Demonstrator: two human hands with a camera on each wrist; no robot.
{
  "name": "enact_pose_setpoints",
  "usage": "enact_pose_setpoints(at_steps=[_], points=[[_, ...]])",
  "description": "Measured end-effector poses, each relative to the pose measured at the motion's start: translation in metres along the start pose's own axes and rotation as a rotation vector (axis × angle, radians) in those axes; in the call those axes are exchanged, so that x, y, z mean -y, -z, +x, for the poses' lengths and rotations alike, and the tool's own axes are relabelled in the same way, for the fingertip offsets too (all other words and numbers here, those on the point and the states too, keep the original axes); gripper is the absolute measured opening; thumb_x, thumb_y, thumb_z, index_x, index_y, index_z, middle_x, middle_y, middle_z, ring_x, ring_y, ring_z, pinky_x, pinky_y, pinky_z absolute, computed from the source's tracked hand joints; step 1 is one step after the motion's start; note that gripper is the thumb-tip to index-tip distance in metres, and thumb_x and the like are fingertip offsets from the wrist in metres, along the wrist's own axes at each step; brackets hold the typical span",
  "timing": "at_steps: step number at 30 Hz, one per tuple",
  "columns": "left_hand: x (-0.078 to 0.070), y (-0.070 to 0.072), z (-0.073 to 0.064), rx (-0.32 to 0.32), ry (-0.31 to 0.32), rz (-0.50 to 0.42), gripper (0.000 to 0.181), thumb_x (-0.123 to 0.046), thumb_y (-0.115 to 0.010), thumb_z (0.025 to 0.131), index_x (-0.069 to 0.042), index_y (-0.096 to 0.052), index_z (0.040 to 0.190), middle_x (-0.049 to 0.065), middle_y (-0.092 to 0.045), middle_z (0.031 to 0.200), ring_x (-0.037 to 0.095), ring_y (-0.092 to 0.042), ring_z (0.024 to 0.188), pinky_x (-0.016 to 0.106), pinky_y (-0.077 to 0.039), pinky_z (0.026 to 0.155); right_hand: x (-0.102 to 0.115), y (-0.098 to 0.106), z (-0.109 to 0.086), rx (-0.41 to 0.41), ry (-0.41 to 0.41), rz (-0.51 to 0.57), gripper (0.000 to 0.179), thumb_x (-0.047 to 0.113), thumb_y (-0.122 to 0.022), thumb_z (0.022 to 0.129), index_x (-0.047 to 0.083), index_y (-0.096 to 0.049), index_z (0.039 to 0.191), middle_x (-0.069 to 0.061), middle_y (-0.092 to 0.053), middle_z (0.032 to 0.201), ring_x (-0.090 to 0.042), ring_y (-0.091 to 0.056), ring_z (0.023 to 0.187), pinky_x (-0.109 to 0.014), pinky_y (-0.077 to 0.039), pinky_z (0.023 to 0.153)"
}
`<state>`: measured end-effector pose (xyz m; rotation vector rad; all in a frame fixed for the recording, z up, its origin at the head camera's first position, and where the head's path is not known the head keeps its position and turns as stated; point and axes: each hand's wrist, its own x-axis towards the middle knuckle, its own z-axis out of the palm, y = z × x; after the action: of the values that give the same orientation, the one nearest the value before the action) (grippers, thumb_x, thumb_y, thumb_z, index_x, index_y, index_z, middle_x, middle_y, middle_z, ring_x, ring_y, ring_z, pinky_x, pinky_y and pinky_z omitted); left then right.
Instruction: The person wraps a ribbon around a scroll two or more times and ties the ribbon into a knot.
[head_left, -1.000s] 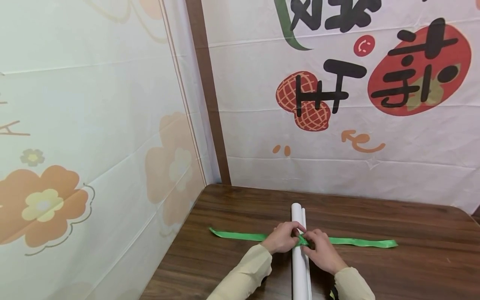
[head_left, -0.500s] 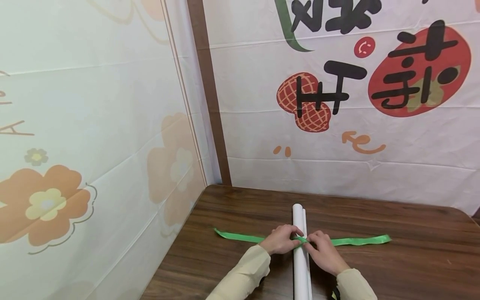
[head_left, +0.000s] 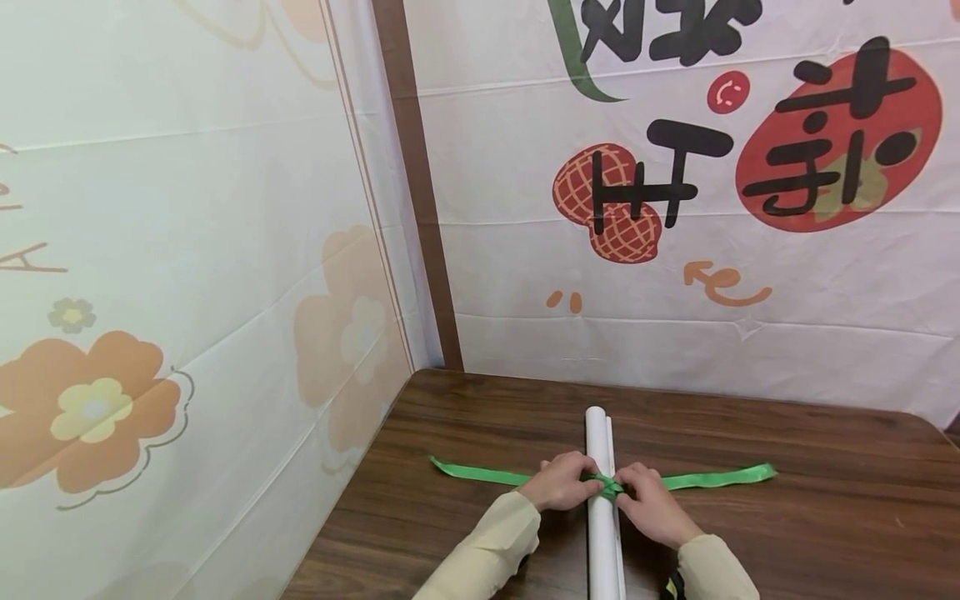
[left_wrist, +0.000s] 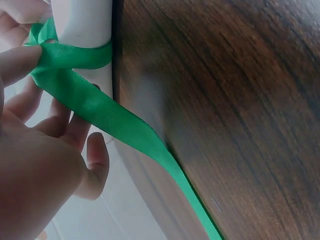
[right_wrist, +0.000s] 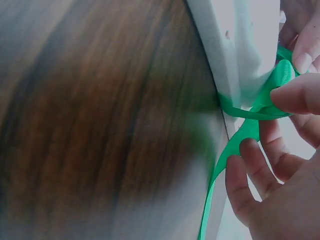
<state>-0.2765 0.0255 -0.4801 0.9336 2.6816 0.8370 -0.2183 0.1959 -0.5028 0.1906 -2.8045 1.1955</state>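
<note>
A white paper roll [head_left: 602, 542] lies lengthwise on the table, pointing away from me. A green satin ribbon [head_left: 720, 479] passes round it and crosses in a loose knot on top, its two tails stretching out left and right. My left hand [head_left: 561, 482] pinches the ribbon [left_wrist: 95, 107] at the knot's left side, thumb and fingertips right at the crossing. From the other side my right hand [head_left: 654, 504] pinches the ribbon [right_wrist: 272, 95] between thumb and index finger, the other fingers loosely bent below. Both hands rest close over the roll, fingertips near each other.
The dark wood-grain table [head_left: 840, 517] extends to both sides of the roll. A printed white cloth [head_left: 510, 250] hangs behind it, and another flowered cloth [head_left: 225, 250] hangs along the left edge. A dark strap shows under each sleeve.
The right ribbon tail's end has drawn in toward the roll, and the left tail's end has shifted slightly right. The knot's loops look rearranged; both hands stay almost in place.
</note>
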Motion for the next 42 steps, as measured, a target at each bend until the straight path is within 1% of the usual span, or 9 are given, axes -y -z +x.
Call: enact_pose_setpoints(at_steps=[5, 10, 12, 14, 17, 20, 26, 33, 42], points=[[0.003, 0.0, 0.001, 0.007, -0.012, 0.001, 0.013, -0.026, -0.063, 0.092, -0.017, -0.07, 0.085, -0.009, -0.06, 0.082, 0.003, -0.052, 0.079, 0.058, -0.038, 0.093, -0.002, -0.001, 0.0, -0.062, 0.01, -0.036, 0.01, 0.004, -0.066, 0.085, 0.013, -0.066, 0.089, 0.001, -0.057, 0.089, -0.015, -0.046, 0.088, -0.031, -0.039, 0.077], [0.004, 0.001, 0.001, 0.007, -0.021, -0.009, 0.012, -0.024, -0.063, 0.092, -0.016, -0.069, 0.084, -0.008, -0.061, 0.082, 0.004, -0.054, 0.081, 0.065, -0.036, 0.096, 0.0, 0.003, -0.001, -0.119, -0.082, -0.068, 0.013, 0.009, -0.071, 0.082, 0.012, -0.06, 0.087, 0.0, -0.056, 0.083, -0.014, -0.049, 0.079, -0.03, -0.04, 0.07], [0.004, 0.001, 0.001, 0.008, -0.021, -0.019, 0.012, -0.023, -0.062, 0.092, -0.016, -0.069, 0.084, -0.008, -0.062, 0.082, 0.004, -0.055, 0.082, 0.068, -0.034, 0.098, 0.002, 0.005, -0.003, -0.109, -0.116, -0.058, 0.015, 0.011, -0.072, 0.081, 0.012, -0.057, 0.082, 0.001, -0.056, 0.077, -0.013, -0.049, 0.071, -0.027, -0.039, 0.064], [0.003, 0.002, 0.0, 0.01, -0.017, -0.03, 0.012, -0.023, -0.062, 0.092, -0.016, -0.069, 0.085, -0.008, -0.062, 0.082, 0.004, -0.055, 0.081, 0.069, -0.032, 0.099, 0.003, 0.007, -0.006, -0.079, -0.111, -0.053, 0.016, 0.011, -0.072, 0.081, 0.012, -0.056, 0.078, 0.002, -0.055, 0.071, -0.01, -0.047, 0.064, -0.024, -0.038, 0.058], [0.005, 0.001, 0.0, 0.014, -0.01, -0.044, 0.012, -0.024, -0.062, 0.092, -0.016, -0.068, 0.085, -0.009, -0.062, 0.081, 0.004, -0.055, 0.08, 0.07, -0.031, 0.099, 0.002, 0.008, -0.01, -0.016, -0.062, -0.047, 0.014, 0.011, -0.072, 0.081, 0.014, -0.059, 0.076, 0.005, -0.055, 0.067, -0.005, -0.047, 0.059, -0.021, -0.038, 0.055], [0.007, 0.0, 0.0, 0.013, -0.004, -0.054, 0.012, -0.024, -0.062, 0.092, -0.016, -0.068, 0.085, -0.009, -0.062, 0.081, 0.005, -0.055, 0.079, 0.071, -0.031, 0.099, 0.002, 0.008, -0.012, 0.024, -0.011, -0.037, 0.007, 0.011, -0.071, 0.082, 0.014, -0.064, 0.081, 0.007, -0.057, 0.068, -0.002, -0.047, 0.06, -0.02, -0.039, 0.056], [0.007, 0.0, -0.001, 0.014, 0.001, -0.068, 0.013, -0.025, -0.061, 0.092, -0.017, -0.068, 0.085, -0.009, -0.062, 0.082, 0.005, -0.056, 0.082, 0.072, -0.03, 0.099, 0.006, 0.006, -0.012, -0.011, -0.012, -0.018, 0.008, 0.011, -0.071, 0.083, 0.012, -0.065, 0.089, 0.006, -0.054, 0.069, -0.002, -0.045, 0.06, -0.021, -0.037, 0.056], [0.007, 0.002, -0.001, 0.032, -0.01, -0.061, 0.013, -0.025, -0.061, 0.093, -0.017, -0.068, 0.086, -0.009, -0.064, 0.085, 0.006, -0.058, 0.086, 0.072, -0.032, 0.097, 0.006, 0.0, -0.008, -0.021, -0.089, 0.024, 0.016, 0.013, -0.071, 0.084, 0.008, -0.066, 0.098, 0.003, -0.059, 0.07, -0.007, -0.05, 0.061, -0.023, -0.04, 0.057], [0.007, 0.003, -0.003, 0.03, -0.011, -0.108, 0.011, -0.025, -0.061, 0.093, -0.018, -0.068, 0.087, -0.01, -0.065, 0.088, 0.005, -0.058, 0.09, 0.07, -0.031, 0.099, 0.006, -0.005, -0.005, -0.041, -0.124, 0.074, 0.006, 0.013, -0.07, 0.085, 0.01, -0.065, 0.086, 0.001, -0.06, 0.072, -0.009, -0.05, 0.063, -0.023, -0.04, 0.056]])
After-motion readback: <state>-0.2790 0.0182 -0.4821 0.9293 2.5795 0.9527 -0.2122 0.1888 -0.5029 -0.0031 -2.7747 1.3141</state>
